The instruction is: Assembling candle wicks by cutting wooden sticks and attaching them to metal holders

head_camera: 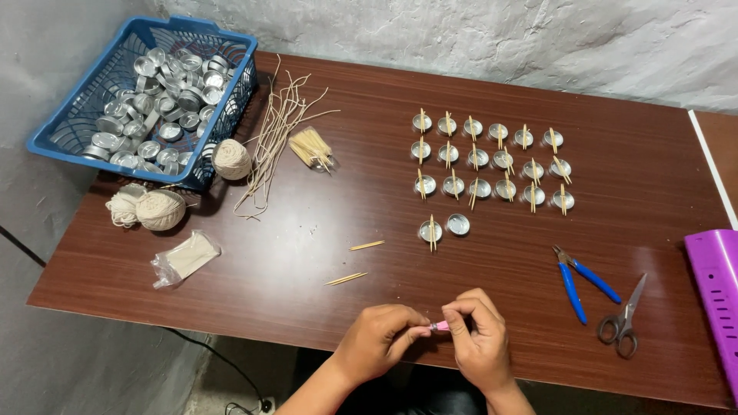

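Note:
My left hand (pixel 377 340) and my right hand (pixel 478 336) meet at the table's near edge, fingertips pinched together on a small pink object (pixel 439 326). Most of that object is hidden by the fingers. Beyond the hands, two loose wooden sticks (pixel 346 278) and a single stick (pixel 367 245) lie on the brown table (pixel 307 230). Farther back, rows of small metal cups (pixel 492 163) stand in a grid, most with sticks laid across them. Two more cups (pixel 444 227) sit nearer to me.
A blue basket (pixel 61 131) full of metal cups sits far left. Beside it lie balls of cream string (pixel 161 209), cut wick lengths (pixel 269 146), a stick bundle (pixel 310 147) and a plastic bag (pixel 184 258). Blue pliers (pixel 580 280), scissors (pixel 624 319) and a purple bin (pixel 715 300) are at right.

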